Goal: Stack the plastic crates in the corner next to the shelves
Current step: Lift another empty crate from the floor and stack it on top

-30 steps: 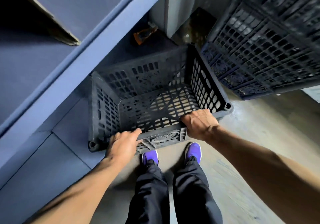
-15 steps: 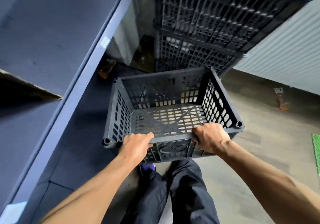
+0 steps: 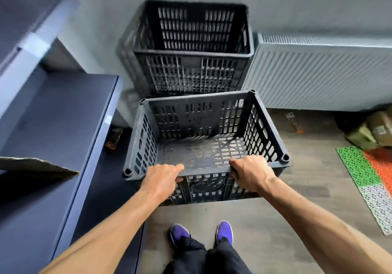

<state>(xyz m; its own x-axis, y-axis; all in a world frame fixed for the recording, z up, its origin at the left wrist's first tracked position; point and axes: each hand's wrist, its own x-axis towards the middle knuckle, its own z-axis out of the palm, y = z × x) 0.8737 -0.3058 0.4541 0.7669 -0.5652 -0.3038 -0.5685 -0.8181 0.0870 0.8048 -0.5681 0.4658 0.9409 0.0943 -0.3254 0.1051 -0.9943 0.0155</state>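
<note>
Black plastic crate (image 3: 203, 144), empty, open-topped, lattice walls and floor, round sockets at the rim corners: carried level above the floor, near side gripped by left hand (image 3: 161, 180) and right hand (image 3: 251, 173), both closed over the rim, apart for balance. Stack of matching crates (image 3: 191, 49) stands beyond, in the corner between blue shelves (image 3: 53, 125) and ribbed radiator (image 3: 318, 72), seemingly the destination.

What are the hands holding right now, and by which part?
Both hands, left hand and right hand, hold one empty black crate by the near long rim, fingers curled over its edge.
</note>
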